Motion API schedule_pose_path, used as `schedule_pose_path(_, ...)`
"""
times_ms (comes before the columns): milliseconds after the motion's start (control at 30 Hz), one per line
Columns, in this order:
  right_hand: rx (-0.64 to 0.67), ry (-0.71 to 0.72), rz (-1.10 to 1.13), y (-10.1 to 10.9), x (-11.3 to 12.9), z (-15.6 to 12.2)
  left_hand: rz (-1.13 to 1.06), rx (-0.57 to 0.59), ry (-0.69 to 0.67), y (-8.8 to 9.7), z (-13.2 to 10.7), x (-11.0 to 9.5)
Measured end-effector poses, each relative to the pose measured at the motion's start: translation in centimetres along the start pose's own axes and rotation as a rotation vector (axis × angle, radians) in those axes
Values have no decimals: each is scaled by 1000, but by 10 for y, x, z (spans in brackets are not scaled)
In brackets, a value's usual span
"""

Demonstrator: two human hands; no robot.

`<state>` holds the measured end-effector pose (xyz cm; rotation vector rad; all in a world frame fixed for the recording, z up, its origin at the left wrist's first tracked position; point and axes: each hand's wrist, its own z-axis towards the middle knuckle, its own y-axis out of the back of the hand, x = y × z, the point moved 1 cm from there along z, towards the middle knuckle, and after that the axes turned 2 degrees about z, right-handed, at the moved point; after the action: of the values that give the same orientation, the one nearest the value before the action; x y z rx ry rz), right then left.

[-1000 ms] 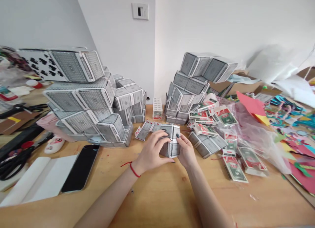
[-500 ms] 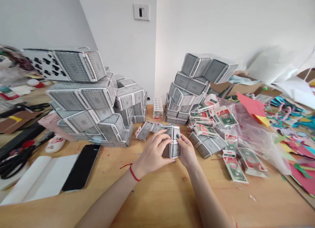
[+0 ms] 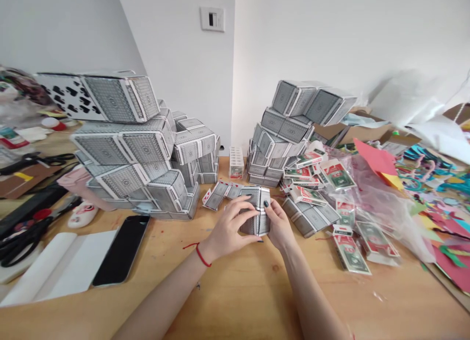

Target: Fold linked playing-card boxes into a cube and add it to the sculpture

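card cube gripped by left hand, right hand

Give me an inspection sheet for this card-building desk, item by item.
Surface: wooden table, crowded at the back and sides.
Job's things: card cube, gripped from both sides.
Clutter: card-block stacks, card packs, black phone, scissors, coloured paper scraps.
Grippers: left hand and right hand both closed on the cube.
Cables: nothing seen.
Surroundings: white walls, wall switch.
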<state>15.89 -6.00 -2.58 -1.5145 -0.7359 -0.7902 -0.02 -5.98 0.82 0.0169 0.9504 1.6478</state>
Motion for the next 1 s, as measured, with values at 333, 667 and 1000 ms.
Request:
schedule_pose_path(333,-8,-46,-1,-2,4,-1,73,8,-81,-11,-8,2)
schedule_pose_path(667,-19,-78,57,-12,-2,-7,343,84,124,-34,-19,0)
schedule_pose_path(1000,-139,165,-382,0,7,-1,79,57,129,-14,-9,-10)
